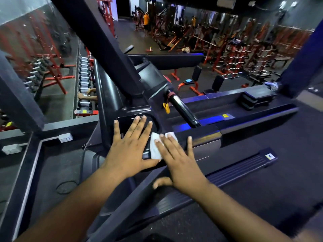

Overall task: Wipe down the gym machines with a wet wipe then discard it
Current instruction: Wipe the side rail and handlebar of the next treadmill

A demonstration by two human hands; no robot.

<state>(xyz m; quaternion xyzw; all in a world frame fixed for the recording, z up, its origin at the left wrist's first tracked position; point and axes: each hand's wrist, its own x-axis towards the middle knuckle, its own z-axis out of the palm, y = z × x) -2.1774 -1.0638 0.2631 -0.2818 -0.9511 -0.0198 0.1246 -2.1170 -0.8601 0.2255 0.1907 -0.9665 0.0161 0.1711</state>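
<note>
Wet wipe (156,147) flat under R hand (181,163) fingertips, on treadmill (201,137).

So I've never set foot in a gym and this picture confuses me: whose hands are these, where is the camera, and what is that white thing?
The camera sits on the person's head and looks forward and down, so you see their own two arms reaching out. The big dark frame is a gym machine, and a mirror on the left reflects a rack of dumbbells. The left hand lies flat with fingers spread on the machine's dark panel. The right hand also has straight fingers and presses a white wet wipe against the machine, as in wiping. Neither hand grips anything. Farther back stand red machines and benches on the gym floor, and a person in orange, far off.
</note>
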